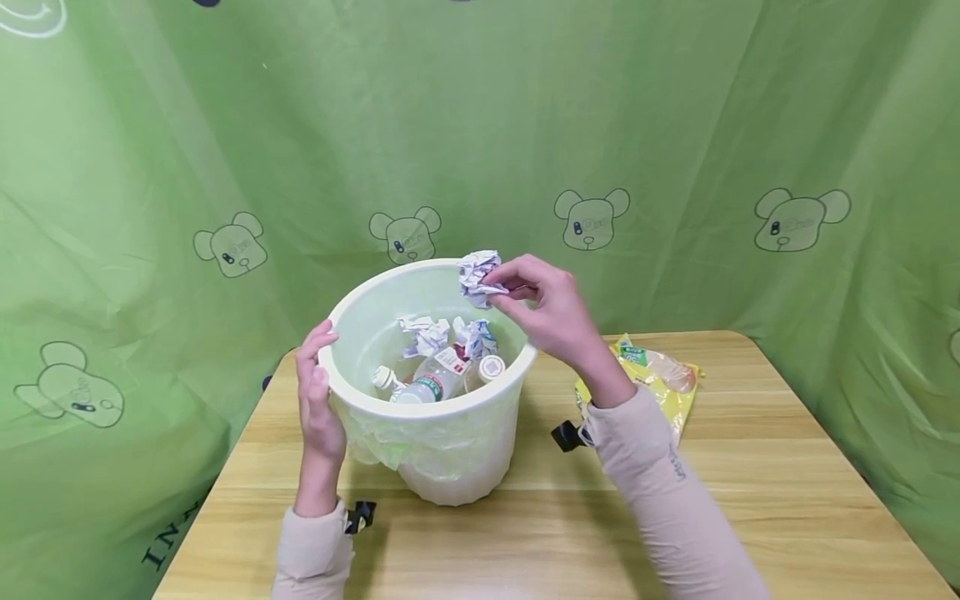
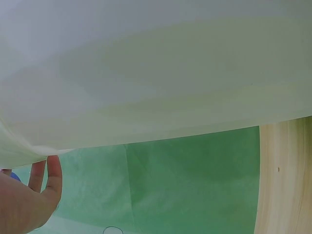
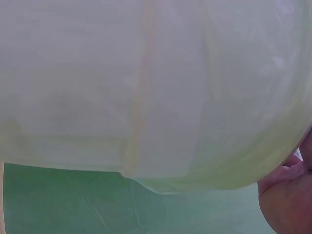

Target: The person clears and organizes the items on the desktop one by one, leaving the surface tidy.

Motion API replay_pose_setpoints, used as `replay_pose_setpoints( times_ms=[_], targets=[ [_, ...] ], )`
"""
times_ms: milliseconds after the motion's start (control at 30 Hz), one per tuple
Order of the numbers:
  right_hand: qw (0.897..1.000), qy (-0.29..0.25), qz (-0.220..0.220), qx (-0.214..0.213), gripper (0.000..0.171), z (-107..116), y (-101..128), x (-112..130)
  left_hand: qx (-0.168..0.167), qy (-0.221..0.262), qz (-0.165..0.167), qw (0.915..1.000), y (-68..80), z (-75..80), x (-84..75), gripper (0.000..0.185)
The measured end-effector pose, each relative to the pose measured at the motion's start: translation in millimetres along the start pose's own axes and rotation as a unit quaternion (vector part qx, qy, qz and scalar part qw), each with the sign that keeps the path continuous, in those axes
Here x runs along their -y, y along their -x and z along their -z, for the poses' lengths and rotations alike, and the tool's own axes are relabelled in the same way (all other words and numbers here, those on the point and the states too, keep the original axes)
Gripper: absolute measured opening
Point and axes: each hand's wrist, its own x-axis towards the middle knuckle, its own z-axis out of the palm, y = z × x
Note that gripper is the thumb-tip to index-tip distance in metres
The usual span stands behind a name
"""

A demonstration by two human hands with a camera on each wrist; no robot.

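Observation:
A white trash bin (image 1: 457, 454) lined with a thin pale-green bag stands on the table. My left hand (image 1: 318, 387) rests at the left side of its rim, fingertips against the lip. In the left wrist view, those fingers (image 2: 53, 178) are gently bent beside the rim. My right hand (image 1: 551, 304) pinches a crumpled paper ball (image 1: 477, 279) between thumb and fingers, above the bin's far right rim. Inside the bin lie a clear plastic bottle (image 1: 442, 375), a white-capped bottle (image 1: 491, 367), and crumpled papers (image 1: 425, 336). The bin wall hides most of the right hand (image 3: 287, 195) in the right wrist view.
A yellow plastic package (image 1: 663, 383) lies on the wooden table (image 1: 772, 433) to the right of the bin, partly behind the right forearm. A green curtain (image 1: 480, 125) with bear-head prints hangs behind and at both sides.

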Motion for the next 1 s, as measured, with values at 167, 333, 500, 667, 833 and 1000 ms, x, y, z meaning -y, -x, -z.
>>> replay_pose_setpoints(
  times_ms=[167,333,500,667,833,1000],
  targets=[
    [1.0,0.014,-0.001,0.024,0.021,-1.7,-2.1,0.8,-0.004,-0.003,0.006,1.0,0.8,-0.1,0.0,0.055],
    [0.999,0.017,-0.007,0.041,0.021,-0.4,-3.3,2.1,-0.002,-0.004,0.006,1.0,-0.4,-0.5,0.2,0.056],
    [0.998,0.012,-0.019,0.062,0.026,0.4,-3.1,1.7,-0.002,-0.005,0.002,1.0,-0.1,-1.3,0.0,0.056],
    [0.997,-0.012,-0.02,0.074,0.038,-0.1,-2.6,-0.2,-0.003,-0.001,0.006,1.0,0.6,-1.4,-0.6,0.056],
    [0.997,-0.026,-0.021,0.068,0.037,0.8,-2.4,-2.0,-0.002,0.002,0.004,1.0,-0.3,-1.5,-0.9,0.056],
    [0.997,-0.027,-0.023,0.065,0.033,1.2,-2.8,-2.5,-0.002,0.004,0.002,1.0,-1.1,-1.4,-0.8,0.056]
  ],
)
